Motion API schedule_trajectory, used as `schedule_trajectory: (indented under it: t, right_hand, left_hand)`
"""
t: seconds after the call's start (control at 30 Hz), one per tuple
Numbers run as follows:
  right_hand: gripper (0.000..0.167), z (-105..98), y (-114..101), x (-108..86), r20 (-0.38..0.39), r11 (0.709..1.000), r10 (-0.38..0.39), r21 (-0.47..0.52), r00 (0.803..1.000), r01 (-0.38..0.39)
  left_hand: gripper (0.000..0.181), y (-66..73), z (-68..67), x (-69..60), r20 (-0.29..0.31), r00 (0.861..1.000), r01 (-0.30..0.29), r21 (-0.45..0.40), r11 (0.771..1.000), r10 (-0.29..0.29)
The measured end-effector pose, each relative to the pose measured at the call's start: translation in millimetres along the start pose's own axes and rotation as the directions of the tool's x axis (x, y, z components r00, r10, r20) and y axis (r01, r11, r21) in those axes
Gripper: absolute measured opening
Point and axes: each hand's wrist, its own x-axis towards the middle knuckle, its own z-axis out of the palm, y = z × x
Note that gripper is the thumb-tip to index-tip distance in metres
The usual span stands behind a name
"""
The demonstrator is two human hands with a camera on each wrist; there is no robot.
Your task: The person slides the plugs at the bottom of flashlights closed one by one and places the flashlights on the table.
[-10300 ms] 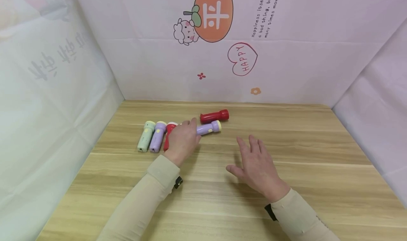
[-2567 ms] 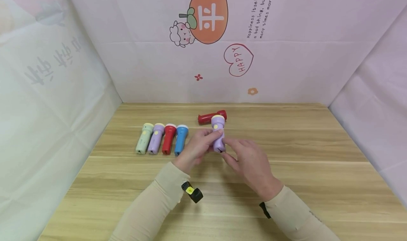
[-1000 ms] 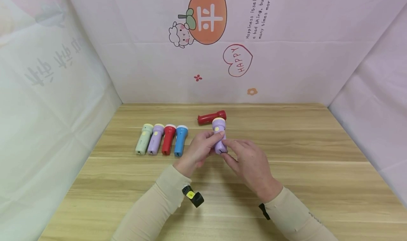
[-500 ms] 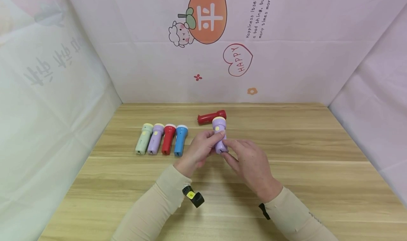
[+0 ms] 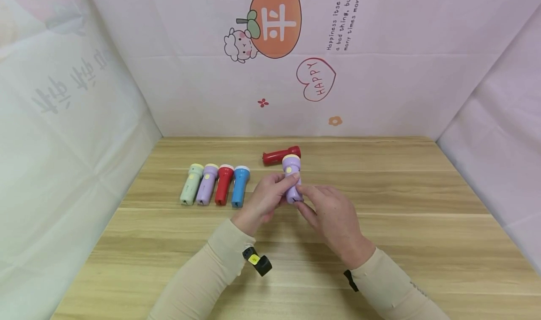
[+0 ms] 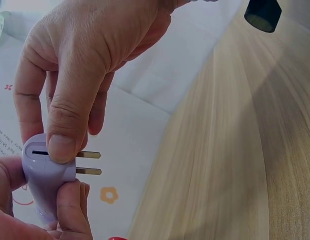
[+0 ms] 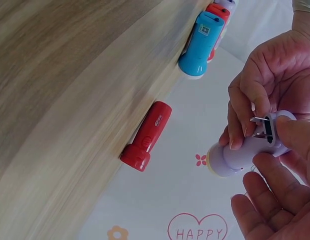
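Both hands hold a lavender flashlight (image 5: 291, 163) with a cream lens rim, its head pointing away from the person. The left hand (image 5: 264, 195) grips the body, thumb lying along the top. At the tail end, the right hand (image 5: 334, 217) pinches with thumb and index finger. In the left wrist view, two metal plug prongs (image 6: 88, 171) stick out from the side of the tail, near the right thumb (image 6: 62, 146). The right wrist view shows the same prongs (image 7: 260, 135) beside a dark slot. The left palm partly hides the flashlight in the head view.
A dark red flashlight (image 5: 279, 156) lies crosswise behind the hands. To the left is a row: pale green (image 5: 191, 185), lavender (image 5: 207, 185), red (image 5: 224, 186) and blue (image 5: 240, 186) flashlights. White printed cloth (image 5: 203, 95) walls the wooden table (image 5: 380, 179) behind and at the sides.
Ten seconds ago the lavender flashlight lay on the table, the left hand was over the row and the right hand was spread. Both hands then took the flashlight; the last second shows almost no movement.
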Motion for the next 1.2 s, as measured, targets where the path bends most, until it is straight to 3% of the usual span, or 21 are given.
schedule_trajectory:
  t: [0.67,1.2]
  right_hand:
    - [0.039,1.6,-0.7,0.7,-0.052,0.998,-0.052,-0.029,0.997,0.050]
    - [0.035,2.0,-1.2,0.6,-0.037,0.999,-0.040,-0.034,0.999,0.039]
  left_hand:
    - [0.054,0.8,0.6,-0.7,0.000,1.000,0.010,0.004,1.000,-0.010]
    - [0.052,-0.4,0.2,-1.9,0.002,1.000,0.000,0.003,1.000,0.000]
